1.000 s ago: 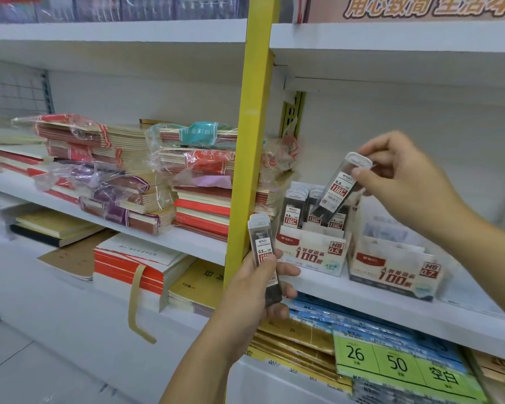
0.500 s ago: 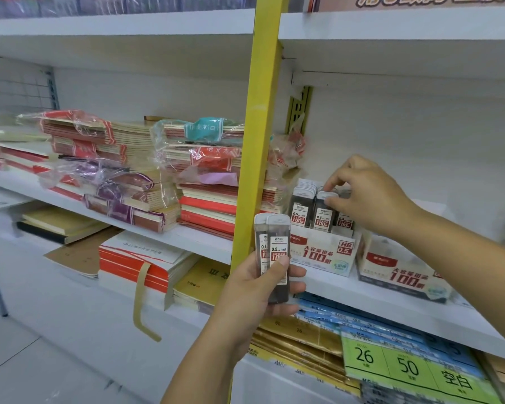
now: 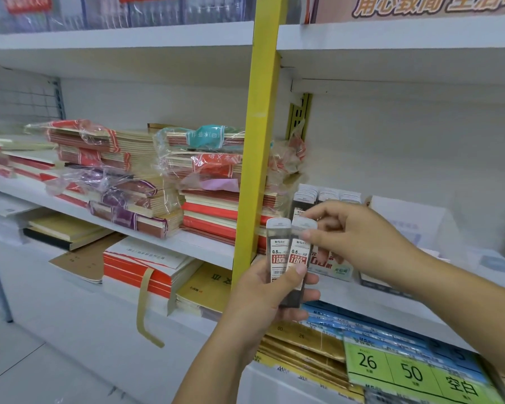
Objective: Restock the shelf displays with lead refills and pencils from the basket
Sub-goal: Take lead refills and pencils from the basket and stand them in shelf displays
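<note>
My left hand (image 3: pixel 263 295) grips two dark lead refill cases (image 3: pixel 289 258) side by side, upright, thumb across their red and white labels. My right hand (image 3: pixel 359 240) has come to them and pinches the clear cap of the right-hand case (image 3: pixel 301 249) between thumb and forefinger. Behind the hands, on the middle shelf, stands the white 0.5 display box (image 3: pixel 333 268) with rows of refill cases (image 3: pixel 318 196) upright in it. A second white display box (image 3: pixel 403 228) sits to its right, blurred. The basket is out of view.
A yellow upright post (image 3: pixel 260 135) divides the shelving just left of my hands. Wrapped stacks of exercise books (image 3: pixel 134 182) fill the shelf to the left. Below lie red and white pads (image 3: pixel 146 266), gold packs (image 3: pixel 306 345) and a green 26/50 card (image 3: pixel 411 371).
My right hand left the display box, where it set a case down, and moved down-left to the cases in my left hand. My left hand rose slightly.
</note>
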Demonstrator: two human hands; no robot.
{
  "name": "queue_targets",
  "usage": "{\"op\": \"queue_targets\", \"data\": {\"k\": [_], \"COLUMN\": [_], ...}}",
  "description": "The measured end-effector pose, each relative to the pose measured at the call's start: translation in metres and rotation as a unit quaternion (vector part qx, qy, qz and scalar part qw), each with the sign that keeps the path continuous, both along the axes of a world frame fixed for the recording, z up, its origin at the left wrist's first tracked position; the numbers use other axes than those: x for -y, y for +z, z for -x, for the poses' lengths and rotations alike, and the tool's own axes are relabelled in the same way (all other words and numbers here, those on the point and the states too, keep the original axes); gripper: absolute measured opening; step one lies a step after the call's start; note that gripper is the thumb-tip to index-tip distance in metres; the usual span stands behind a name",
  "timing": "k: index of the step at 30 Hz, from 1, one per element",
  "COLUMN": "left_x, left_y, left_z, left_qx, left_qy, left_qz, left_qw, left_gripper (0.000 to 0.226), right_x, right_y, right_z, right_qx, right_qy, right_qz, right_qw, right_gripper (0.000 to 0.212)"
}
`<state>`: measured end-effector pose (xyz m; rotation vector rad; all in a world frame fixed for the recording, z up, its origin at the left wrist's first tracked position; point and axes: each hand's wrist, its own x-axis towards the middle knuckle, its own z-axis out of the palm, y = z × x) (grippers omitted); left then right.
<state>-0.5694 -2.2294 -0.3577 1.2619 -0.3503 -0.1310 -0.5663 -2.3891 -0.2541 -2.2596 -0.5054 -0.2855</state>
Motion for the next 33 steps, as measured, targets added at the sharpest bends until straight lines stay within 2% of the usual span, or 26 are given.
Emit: {"op": "queue_targets", "data": {"k": [3,5,8,12,18,21,23,24,25,27,28,30,32,33], "left_x": [0.000,-0.002,-0.003,-0.004,-0.006,-0.006,-0.005,-0.004,-0.002,0.002,0.005,0.012,0.021,0.024], "left_y": [-0.001,-0.001,-0.001,-0.003,-0.001,0.001,0.003,0.004,0.006,0.010,0.012,0.014,0.013,0.011], "left_z": [-0.002,-0.003,-0.004,-0.007,-0.010,-0.009,-0.008,-0.007,-0.008,-0.008,-0.008,-0.010,-0.011,-0.014], "left_qx": [-0.011,-0.018,-0.025,-0.034,0.001,0.027,0.047,0.058,0.068,0.086,0.095,0.114,0.146,0.173], "left_qy": [0.009,0.014,0.035,0.079,0.112,0.117,0.120,0.118,0.114,0.104,0.101,0.103,0.139,0.185], "left_qz": [0.013,0.014,0.016,0.034,0.013,-0.007,-0.019,-0.025,-0.030,-0.036,-0.039,-0.048,-0.075,-0.119], "left_qw": [1.000,1.000,0.999,0.996,0.994,0.993,0.991,0.991,0.991,0.990,0.990,0.987,0.977,0.960], "left_gripper": [0.027,0.022,0.021,0.019,0.014,0.018,0.018,0.018,0.018,0.019,0.020,0.020,0.018,0.021], "right_x": [0.015,0.027,0.034,0.031,0.030,0.029,0.028,0.026,0.022,0.011,0.005,0.000,0.005,0.010], "right_y": [0.017,0.034,0.043,0.033,0.022,0.019,0.018,0.018,0.017,0.013,0.010,0.003,0.007,0.013], "right_z": [-0.008,-0.013,-0.023,-0.042,-0.059,-0.059,-0.051,-0.045,-0.037,-0.019,-0.012,-0.006,-0.005,-0.005], "right_qx": [0.073,0.154,0.215,0.190,0.176,0.193,0.225,0.241,0.237,0.165,0.114,0.062,0.077,0.101], "right_qy": [-0.077,-0.111,-0.140,-0.156,-0.189,-0.208,-0.220,-0.211,-0.185,-0.086,-0.036,0.013,0.000,-0.021], "right_qz": [-0.105,-0.129,-0.004,0.149,0.222,0.306,0.323,0.299,0.253,0.136,0.092,0.032,-0.032,-0.070], "right_qw": [0.989,0.973,0.966,0.958,0.940,0.909,0.893,0.899,0.920,0.973,0.989,0.997,0.997,0.992], "right_gripper": [0.012,0.011,0.013,0.008,0.019,0.026,0.030,0.030,0.030,0.027,0.022,0.022,0.023,0.022]}}
